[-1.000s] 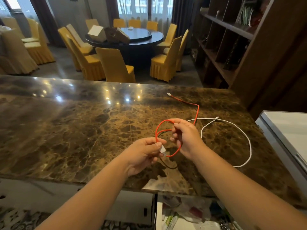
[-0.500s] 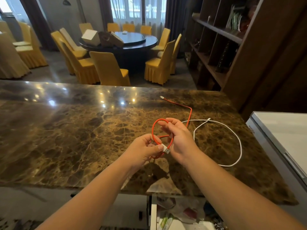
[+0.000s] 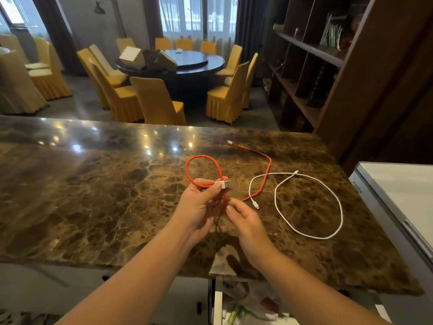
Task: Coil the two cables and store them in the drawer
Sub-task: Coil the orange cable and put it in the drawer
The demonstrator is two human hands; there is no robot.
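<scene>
A red cable (image 3: 196,158) has one loop standing above my left hand (image 3: 201,205), which pinches the loop's crossing and the white USB plug (image 3: 223,184). My right hand (image 3: 243,219) sits just below and holds the red strand that hangs from the loop. The rest of the red cable runs right across the marble counter (image 3: 93,195) to its small far plug (image 3: 230,142). A white cable (image 3: 337,202) lies loose in a big ring on the counter, to the right of both hands. The open drawer (image 3: 239,308) shows under the counter's near edge.
A grey cabinet top (image 3: 398,191) stands at the right, beside the counter. Dark wooden shelving (image 3: 311,66) rises behind it. Beyond the counter are a round table (image 3: 187,64) and several yellow chairs. The drawer holds mixed small items.
The red loop has been raised and opened wider above my left hand. My right hand has dropped from the loop's top to the strand below. The plug now points right.
</scene>
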